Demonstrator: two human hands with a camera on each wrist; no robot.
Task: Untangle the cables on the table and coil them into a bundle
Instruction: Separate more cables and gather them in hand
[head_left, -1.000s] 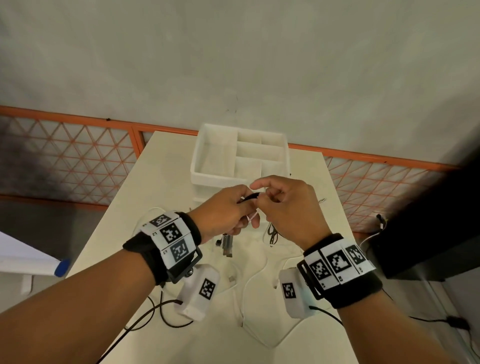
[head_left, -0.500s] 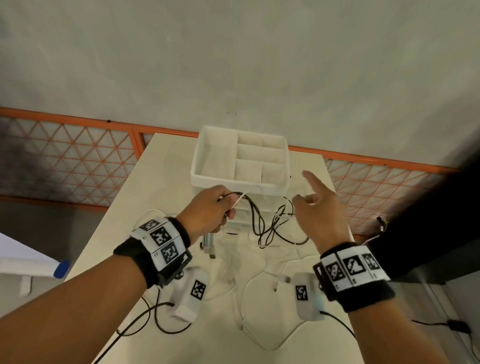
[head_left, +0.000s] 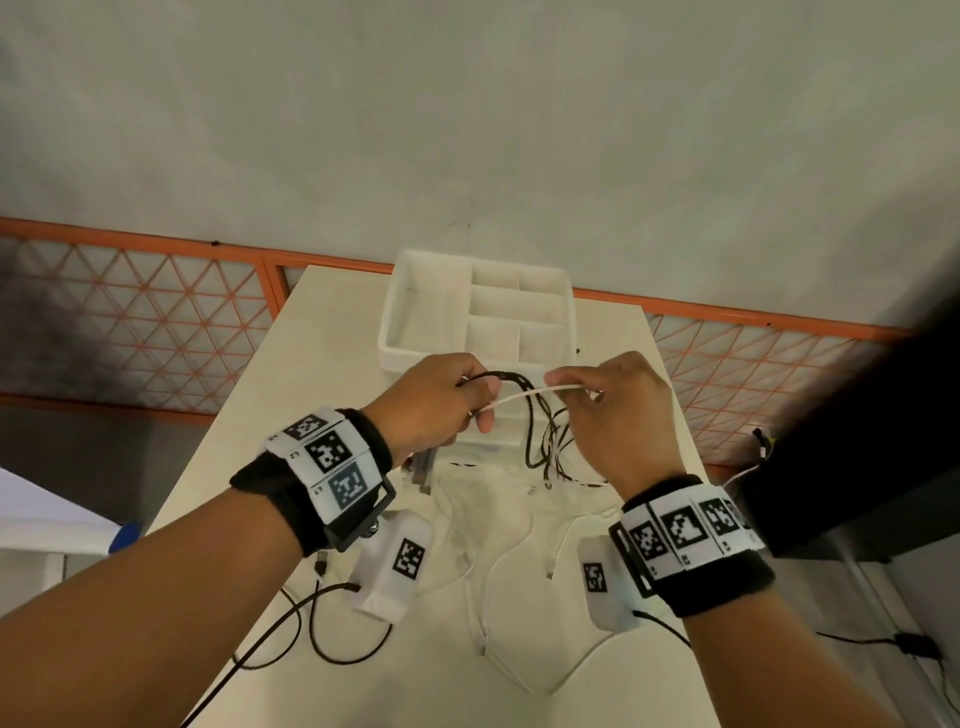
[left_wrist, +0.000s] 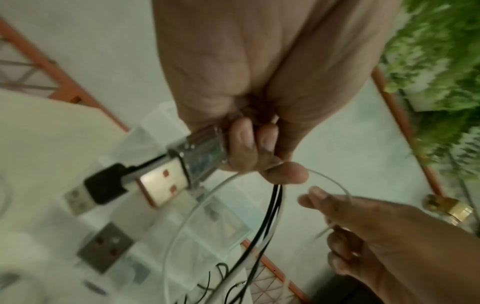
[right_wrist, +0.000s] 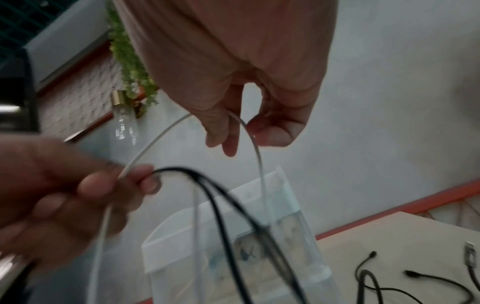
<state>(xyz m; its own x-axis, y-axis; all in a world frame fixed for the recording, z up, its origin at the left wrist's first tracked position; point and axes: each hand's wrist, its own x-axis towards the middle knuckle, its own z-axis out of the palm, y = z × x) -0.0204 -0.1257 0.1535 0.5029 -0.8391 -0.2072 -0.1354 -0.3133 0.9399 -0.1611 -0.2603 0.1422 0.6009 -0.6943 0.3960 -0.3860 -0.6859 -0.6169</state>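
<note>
Both hands are raised above the table (head_left: 332, 374), a short way apart. My left hand (head_left: 480, 400) grips a bunch of cables: black cables (head_left: 530, 415) that hang down in loops, a white cable (head_left: 519, 396), and several USB plugs (left_wrist: 197, 156) sticking out below the fist. The white cable arches across to my right hand (head_left: 571, 387), which pinches it between thumb and fingertips (right_wrist: 226, 142). In the right wrist view the white cable (right_wrist: 255, 148) drops from that pinch toward the table, and the black cables (right_wrist: 221, 197) fan out from the left hand (right_wrist: 78, 195).
A white compartment tray (head_left: 400, 322) stands at the far end of the table, right behind the hands. Loose white cables (head_left: 488, 587) lie on the table under my wrists, a black cable (head_left: 311, 629) near the left edge. An orange lattice railing (head_left: 156, 312) runs beyond.
The hands were together, then the right hand let go and swung out to the right. It has come back and now pinches the white cable, and both hands have risen slightly.
</note>
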